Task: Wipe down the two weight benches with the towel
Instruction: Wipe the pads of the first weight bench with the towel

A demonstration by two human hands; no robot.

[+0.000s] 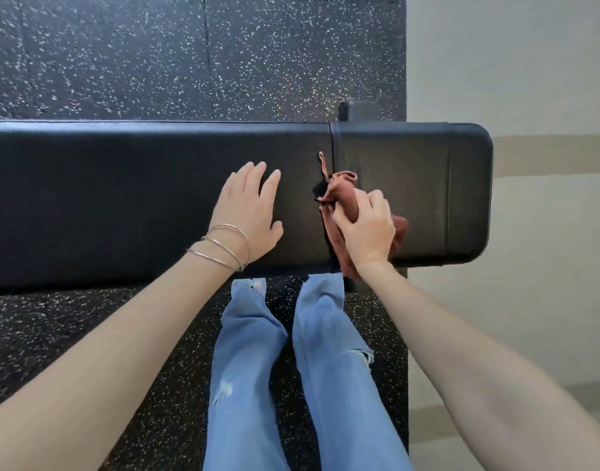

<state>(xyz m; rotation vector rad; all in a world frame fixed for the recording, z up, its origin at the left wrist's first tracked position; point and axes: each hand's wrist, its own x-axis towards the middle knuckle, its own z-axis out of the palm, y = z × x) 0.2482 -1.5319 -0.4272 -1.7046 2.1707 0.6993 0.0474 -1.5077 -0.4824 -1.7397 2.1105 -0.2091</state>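
Black speckled rubber flooring point(122, 56) surrounds a black padded weight bench point(122, 205) that runs across your view, its left end cut off by the frame. Your right hand point(365, 229) grips a bunched rust-brown towel point(342, 195) against the pad near a seam, and the hand hides much of the cloth. Your left hand point(249, 209), with thin bangles point(224, 249) at the wrist, rests flat on the pad, fingers straight. Pale flooring point(512, 300) lies beyond the bench's right end. Your light blue jeans point(326, 368) stand just beside the near edge.
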